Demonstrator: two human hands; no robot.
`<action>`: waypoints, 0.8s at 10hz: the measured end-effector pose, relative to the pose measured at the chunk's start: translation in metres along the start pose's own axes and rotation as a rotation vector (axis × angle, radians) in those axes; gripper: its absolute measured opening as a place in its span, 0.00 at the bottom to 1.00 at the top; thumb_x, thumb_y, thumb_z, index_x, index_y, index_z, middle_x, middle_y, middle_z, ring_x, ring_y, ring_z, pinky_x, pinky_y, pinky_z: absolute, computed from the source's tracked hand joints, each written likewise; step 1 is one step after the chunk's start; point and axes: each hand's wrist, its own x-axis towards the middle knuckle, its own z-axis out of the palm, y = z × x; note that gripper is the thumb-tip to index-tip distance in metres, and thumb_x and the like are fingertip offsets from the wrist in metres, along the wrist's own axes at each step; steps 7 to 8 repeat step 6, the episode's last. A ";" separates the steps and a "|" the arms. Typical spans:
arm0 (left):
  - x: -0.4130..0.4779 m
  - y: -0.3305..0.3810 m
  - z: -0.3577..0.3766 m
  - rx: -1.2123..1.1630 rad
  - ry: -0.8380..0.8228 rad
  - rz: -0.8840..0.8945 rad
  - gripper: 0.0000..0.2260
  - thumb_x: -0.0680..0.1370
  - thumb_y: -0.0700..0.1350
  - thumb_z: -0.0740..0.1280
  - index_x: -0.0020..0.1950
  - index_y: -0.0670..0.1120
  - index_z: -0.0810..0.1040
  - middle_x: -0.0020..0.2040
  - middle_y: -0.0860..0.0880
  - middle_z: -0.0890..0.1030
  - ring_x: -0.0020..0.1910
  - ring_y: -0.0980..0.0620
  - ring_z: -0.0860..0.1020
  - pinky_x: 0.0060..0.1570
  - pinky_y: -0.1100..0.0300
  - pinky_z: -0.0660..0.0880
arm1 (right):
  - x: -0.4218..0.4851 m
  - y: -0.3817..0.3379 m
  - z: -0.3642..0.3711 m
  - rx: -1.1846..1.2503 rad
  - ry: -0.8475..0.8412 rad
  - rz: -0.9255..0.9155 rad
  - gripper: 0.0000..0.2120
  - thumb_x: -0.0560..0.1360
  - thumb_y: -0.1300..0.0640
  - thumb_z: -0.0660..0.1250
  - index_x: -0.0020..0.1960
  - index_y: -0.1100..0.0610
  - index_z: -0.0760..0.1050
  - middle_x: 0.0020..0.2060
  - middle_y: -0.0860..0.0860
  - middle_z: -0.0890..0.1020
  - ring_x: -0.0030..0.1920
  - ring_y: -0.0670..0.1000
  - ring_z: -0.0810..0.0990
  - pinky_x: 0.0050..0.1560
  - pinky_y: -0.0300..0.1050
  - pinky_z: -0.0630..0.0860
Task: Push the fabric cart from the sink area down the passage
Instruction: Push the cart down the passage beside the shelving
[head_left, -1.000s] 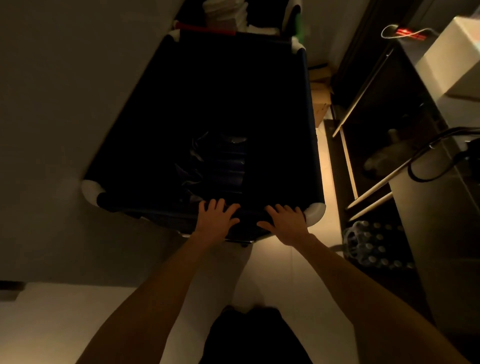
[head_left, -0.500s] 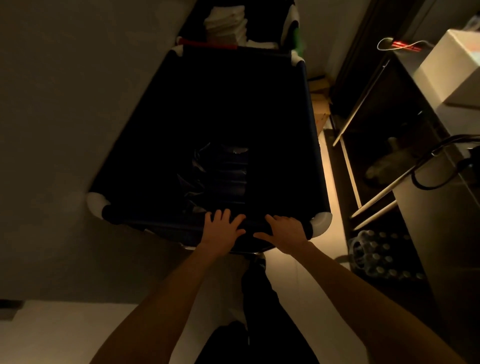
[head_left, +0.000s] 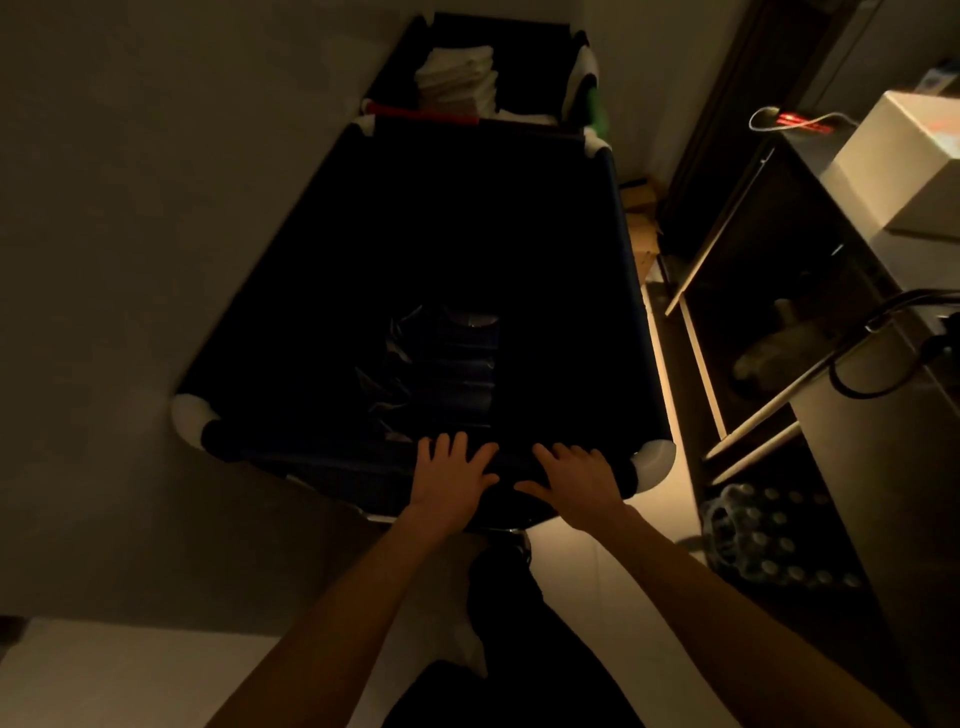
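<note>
Both hands are lying flat, fingers spread rather than curled, on the near rim of the fabric cart (head_left: 631, 291): the left hand (head_left: 451, 475) beside the right hand (head_left: 574, 475). Dark, matte cloth is stretching between rounded white plastic corner caps (head_left: 655, 460), forming a deep rectangular bin that is filling the narrow passage along a plain wall (head_left: 130, 208). Glossy crumpled bags (head_left: 441, 364) are sitting inside. No writing is legible.

Single head-worn wide-angle view, facing forward and steeply down. Cart (head_left: 628, 291) fills the centre at arm's reach. No second view shares coverage.
</note>
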 end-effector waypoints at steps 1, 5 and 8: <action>-0.001 0.002 0.002 -0.006 0.003 -0.009 0.17 0.72 0.62 0.65 0.55 0.56 0.81 0.45 0.46 0.82 0.42 0.45 0.79 0.52 0.48 0.65 | -0.004 -0.004 -0.001 -0.020 -0.032 0.015 0.29 0.77 0.36 0.51 0.70 0.54 0.61 0.64 0.55 0.73 0.62 0.57 0.71 0.60 0.50 0.65; -0.006 -0.016 -0.052 -0.163 -0.101 -0.071 0.22 0.82 0.57 0.50 0.73 0.50 0.60 0.69 0.43 0.68 0.68 0.42 0.65 0.68 0.44 0.59 | -0.026 -0.001 -0.053 0.009 0.119 -0.004 0.26 0.78 0.44 0.56 0.72 0.55 0.60 0.67 0.56 0.69 0.66 0.57 0.66 0.66 0.52 0.60; 0.000 -0.023 -0.080 -0.181 0.002 -0.084 0.24 0.82 0.57 0.51 0.75 0.49 0.59 0.72 0.43 0.66 0.69 0.42 0.64 0.69 0.45 0.56 | -0.023 0.004 -0.081 0.030 0.214 -0.011 0.28 0.77 0.44 0.59 0.73 0.56 0.59 0.69 0.57 0.67 0.70 0.57 0.62 0.69 0.55 0.55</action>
